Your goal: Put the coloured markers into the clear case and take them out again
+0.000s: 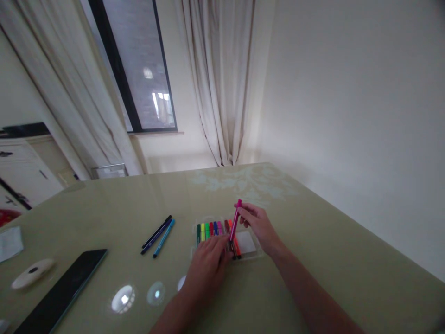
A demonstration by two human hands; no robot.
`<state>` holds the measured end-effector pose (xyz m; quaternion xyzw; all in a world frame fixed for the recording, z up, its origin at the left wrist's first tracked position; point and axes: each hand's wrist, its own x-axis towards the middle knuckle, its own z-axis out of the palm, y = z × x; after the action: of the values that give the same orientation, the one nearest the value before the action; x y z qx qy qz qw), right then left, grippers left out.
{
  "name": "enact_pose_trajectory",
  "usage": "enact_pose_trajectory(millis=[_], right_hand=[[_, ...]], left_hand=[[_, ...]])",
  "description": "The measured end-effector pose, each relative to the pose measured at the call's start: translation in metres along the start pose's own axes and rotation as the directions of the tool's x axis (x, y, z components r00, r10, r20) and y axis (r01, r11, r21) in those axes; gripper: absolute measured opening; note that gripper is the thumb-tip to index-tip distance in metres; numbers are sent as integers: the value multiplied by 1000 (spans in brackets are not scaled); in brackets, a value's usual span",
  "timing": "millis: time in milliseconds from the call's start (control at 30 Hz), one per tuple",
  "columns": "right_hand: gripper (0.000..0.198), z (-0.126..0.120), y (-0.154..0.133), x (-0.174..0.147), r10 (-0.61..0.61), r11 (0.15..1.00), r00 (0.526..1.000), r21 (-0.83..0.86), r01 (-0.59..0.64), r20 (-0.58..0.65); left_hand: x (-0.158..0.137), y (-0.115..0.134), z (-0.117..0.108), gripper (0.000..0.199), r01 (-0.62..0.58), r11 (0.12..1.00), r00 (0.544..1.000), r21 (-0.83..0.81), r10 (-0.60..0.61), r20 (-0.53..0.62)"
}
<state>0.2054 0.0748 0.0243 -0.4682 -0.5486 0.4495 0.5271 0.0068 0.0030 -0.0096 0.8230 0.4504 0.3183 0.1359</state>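
Note:
My right hand (256, 223) is closed, pinching a magenta marker (235, 221) near its top end. The marker stands tilted over a clear plastic marker case (259, 250), its lower end close to my left fingers. My left hand (211, 255) lies over the front of the case, fingers reaching across the lower ends of the markers and partly hiding them. Green, yellow, red, blue and purple markers (211, 228) lie side by side in the left of the case. Brown and orange markers (237, 249) lie right of the magenta one, near a whitish panel (245, 242).
Two dark markers (156, 235) and a light blue marker (163, 238) lie left of the case. A dark tablet-like slab (64, 292), a white oval object (33, 273) and a white tissue-like sheet (9, 243) are further left. A wall (365, 139) borders the table's right side.

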Motion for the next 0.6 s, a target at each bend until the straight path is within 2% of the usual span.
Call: enact_pose_trajectory(millis=[67,133,233,400,533,600], right_hand=[[35,-14,5,6,12,992,1000,-122,-13,-8],[27,-23,11,9,46,969,996,-247,-27,72],[22,-21,19,7,97,915,985,-402,-31,145],[15,-1,22,-2,65,798,998,-601,-46,10],[4,4,19,-5,24,715,999,-700,2,28],[8,5,19,-5,16,667,998,-744,32,57]], left_hand=[[-2,0,6,42,-135,983,988,121,123,95],[-3,0,9,44,-183,968,974,173,156,162],[-2,0,11,39,-169,962,975,213,132,176],[-2,-1,12,46,-193,940,973,282,145,181],[-4,1,12,53,-222,918,967,329,163,197],[-4,4,13,55,-206,919,970,337,148,191]])
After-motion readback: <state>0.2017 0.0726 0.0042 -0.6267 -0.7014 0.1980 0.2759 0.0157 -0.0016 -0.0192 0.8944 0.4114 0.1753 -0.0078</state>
